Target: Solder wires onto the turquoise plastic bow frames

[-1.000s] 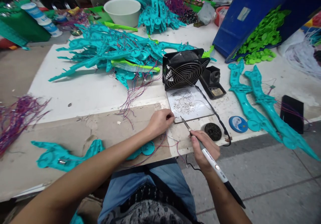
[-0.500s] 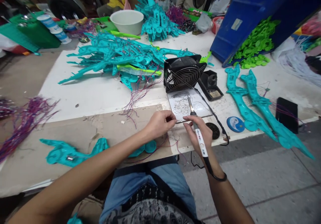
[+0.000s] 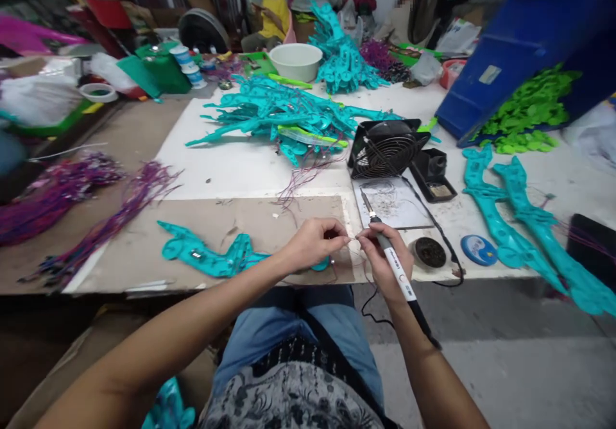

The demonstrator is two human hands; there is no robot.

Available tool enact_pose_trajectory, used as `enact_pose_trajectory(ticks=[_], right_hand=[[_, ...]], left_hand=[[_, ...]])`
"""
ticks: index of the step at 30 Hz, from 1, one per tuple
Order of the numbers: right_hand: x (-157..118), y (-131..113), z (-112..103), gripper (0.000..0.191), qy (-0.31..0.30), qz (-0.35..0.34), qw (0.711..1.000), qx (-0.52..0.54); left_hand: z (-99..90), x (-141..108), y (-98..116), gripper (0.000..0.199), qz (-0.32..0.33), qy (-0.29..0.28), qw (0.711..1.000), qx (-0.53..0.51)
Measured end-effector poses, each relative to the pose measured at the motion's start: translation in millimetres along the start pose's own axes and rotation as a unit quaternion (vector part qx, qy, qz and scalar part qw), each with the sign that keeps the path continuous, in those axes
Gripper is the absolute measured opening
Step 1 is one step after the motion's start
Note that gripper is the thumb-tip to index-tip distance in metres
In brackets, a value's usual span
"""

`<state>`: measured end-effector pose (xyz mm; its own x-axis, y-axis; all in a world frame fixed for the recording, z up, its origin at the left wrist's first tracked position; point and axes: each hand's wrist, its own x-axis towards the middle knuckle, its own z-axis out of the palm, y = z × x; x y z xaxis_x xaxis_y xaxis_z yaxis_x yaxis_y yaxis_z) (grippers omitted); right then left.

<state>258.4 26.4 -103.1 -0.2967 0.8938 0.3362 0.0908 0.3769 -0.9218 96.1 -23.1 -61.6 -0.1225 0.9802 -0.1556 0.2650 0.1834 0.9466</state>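
My left hand (image 3: 318, 244) is closed in a pinch on a thin wire (image 3: 353, 238), its fingertips almost meeting those of the other hand. In my right hand (image 3: 386, 259) lies a soldering iron (image 3: 399, 270) with a white and grey handle, its tip pointing up and away. Thumb and forefinger of that same hand also pinch at the wire. Beneath and beside my left forearm, a turquoise plastic part (image 3: 206, 252) rests on the table, partly hidden by the arm. Past the iron's tip is a white tile (image 3: 392, 208) strewn with solder bits.
A black fan (image 3: 387, 150) stands behind the tile, beside a soldering iron stand (image 3: 436, 176). A round tin (image 3: 430, 251) and a blue-lidded tin (image 3: 479, 250) sit to the right. Turquoise parts (image 3: 269, 111) pile up at the back; purple wire bundles (image 3: 122, 214) lie left. A person in yellow (image 3: 272, 15) sits beyond.
The view has swung left, so the table contents appear farther right. Both hands have come nearer together at the wire, and the iron's tip still points away over the tile.
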Motion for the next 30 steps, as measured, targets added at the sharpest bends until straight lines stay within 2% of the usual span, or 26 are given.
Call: enact_pose_trajectory(ticks=[2,4,6,8,10,13,15,17,20,24,30], right_hand=[[-4,2,8,0.024,-0.023,-0.01,1.0,-0.01],[-7,5,15,0.024,-0.046,-0.019,0.999,-0.009],[-8,9,21,0.024,-0.064,-0.028,0.998,-0.006],[-9,13,25,0.024,-0.071,-0.038,0.997,-0.014],[-8,16,24,0.024,-0.07,-0.055,0.995,-0.051],[-5,22,14,0.022,-0.039,-0.101,0.984,-0.144],[-2,25,3,0.021,-0.008,-0.133,0.969,-0.208],[1,29,-8,0.023,-0.001,-0.161,0.952,-0.259],[0,34,-19,0.026,-0.038,-0.189,0.932,-0.307],[-11,43,-22,0.028,-0.085,-0.21,0.913,-0.339],[-23,54,-16,0.032,-0.065,-0.201,0.909,-0.358]], left_hand=[[-14.4,-15,-8,0.012,0.007,0.025,1.0,-0.01],[-35.3,-34,-16,0.016,0.008,0.092,0.996,0.002],[-59.5,-57,-25,0.02,-0.006,0.172,0.983,0.059],[-82.9,-82,-37,0.025,-0.015,0.211,0.966,0.147],[-101.8,-105,-51,0.034,-0.004,0.192,0.953,0.233],[-117.6,-132,-74,0.066,0.005,0.119,0.936,0.331],[-119.0,-144,-86,0.087,-0.01,0.079,0.922,0.379],[-114.3,-149,-93,0.095,-0.018,0.061,0.909,0.412],[-101.7,-148,-96,0.091,-0.019,0.081,0.894,0.44],[-87.4,-143,-93,0.084,-0.039,0.122,0.881,0.455],[-75.0,-141,-92,0.074,-0.032,0.16,0.879,0.448]])
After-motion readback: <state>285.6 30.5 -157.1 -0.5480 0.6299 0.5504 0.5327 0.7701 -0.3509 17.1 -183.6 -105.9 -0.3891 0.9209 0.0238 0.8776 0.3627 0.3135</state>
